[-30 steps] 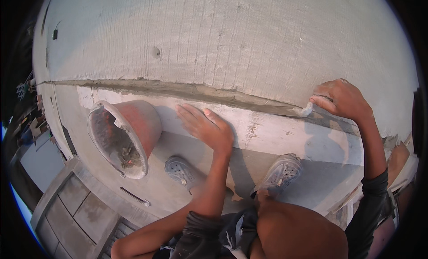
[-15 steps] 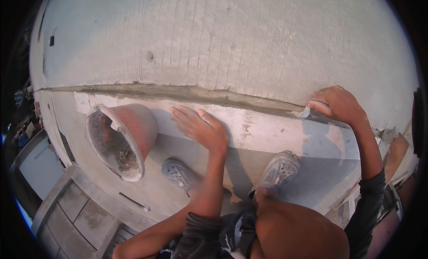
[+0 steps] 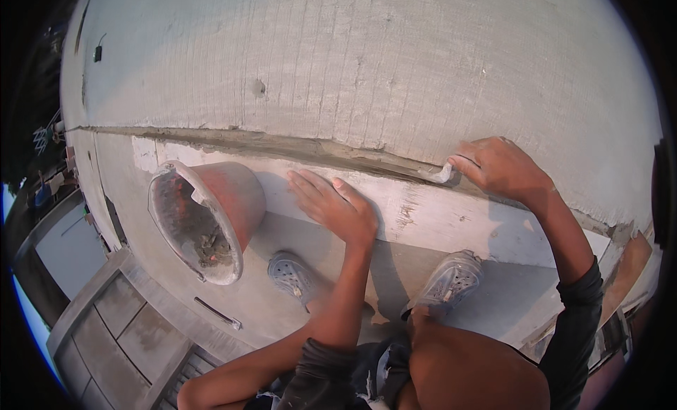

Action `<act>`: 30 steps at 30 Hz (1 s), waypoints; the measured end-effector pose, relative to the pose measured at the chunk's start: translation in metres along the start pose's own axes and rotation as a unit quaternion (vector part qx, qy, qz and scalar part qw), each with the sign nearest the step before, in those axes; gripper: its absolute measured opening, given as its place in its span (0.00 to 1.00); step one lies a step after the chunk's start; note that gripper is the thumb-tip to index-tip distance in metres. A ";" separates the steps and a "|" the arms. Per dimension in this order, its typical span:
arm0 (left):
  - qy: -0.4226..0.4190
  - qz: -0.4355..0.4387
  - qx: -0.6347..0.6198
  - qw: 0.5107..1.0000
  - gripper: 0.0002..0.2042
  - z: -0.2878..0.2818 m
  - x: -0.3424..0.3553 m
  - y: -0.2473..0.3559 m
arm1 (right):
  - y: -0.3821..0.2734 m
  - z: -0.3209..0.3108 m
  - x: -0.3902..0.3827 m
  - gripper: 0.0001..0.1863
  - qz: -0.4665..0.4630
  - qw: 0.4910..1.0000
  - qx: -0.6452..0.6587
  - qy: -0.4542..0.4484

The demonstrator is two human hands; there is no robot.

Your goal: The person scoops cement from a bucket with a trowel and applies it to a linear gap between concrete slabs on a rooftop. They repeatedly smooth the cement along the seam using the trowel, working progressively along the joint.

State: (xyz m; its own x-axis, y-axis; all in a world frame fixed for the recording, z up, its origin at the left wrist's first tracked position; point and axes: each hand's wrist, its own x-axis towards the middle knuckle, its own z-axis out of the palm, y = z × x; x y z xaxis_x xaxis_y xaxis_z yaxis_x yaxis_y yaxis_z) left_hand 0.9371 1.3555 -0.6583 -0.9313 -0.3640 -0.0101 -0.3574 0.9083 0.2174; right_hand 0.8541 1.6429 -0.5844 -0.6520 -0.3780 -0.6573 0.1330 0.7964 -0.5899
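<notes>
A pale board lies along the foot of the cement wall. Flat on the board, with fingers outstretched, rests my left hand. My right hand is closed around a small trowel, whose grip my fingers hide. Its pale bent neck shows at the fingers, and its low end lies in the mortar-lined groove between wall and board. To the left of my left hand, a tilted bucket with reddish, cement-smeared sides has wet mortar inside.
My feet, in grey clogs, stand on the concrete ledge beside the board. A dark narrow bar lies below the bucket. Farther down left is a panelled structure. Scraps of wood edge the right side.
My right hand has slid left along the groove with the trowel. The left hand stays flat on the board, and the whole view has shifted slightly.
</notes>
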 end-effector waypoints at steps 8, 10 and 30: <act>-0.005 0.008 -0.006 1.000 0.33 -0.001 -0.001 0.001 | 0.003 -0.001 0.017 0.27 0.023 0.997 -0.023 -0.065; -0.009 -0.003 -0.006 1.000 0.33 -0.003 -0.002 0.002 | 0.003 -0.002 0.019 0.27 0.052 0.993 -0.026 -0.105; -0.014 -0.005 -0.005 1.000 0.33 -0.004 -0.002 0.001 | -0.014 -0.002 0.044 0.25 -0.039 0.996 0.025 -0.079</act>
State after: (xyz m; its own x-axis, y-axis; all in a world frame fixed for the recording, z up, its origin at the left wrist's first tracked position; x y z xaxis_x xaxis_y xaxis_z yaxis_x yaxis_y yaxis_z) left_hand 0.9385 1.3562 -0.6541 -0.9295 -0.3667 -0.0394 -0.3657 0.9025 0.2273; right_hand 0.8225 1.6163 -0.6040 -0.5373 -0.5094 -0.6722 0.1264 0.7393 -0.6614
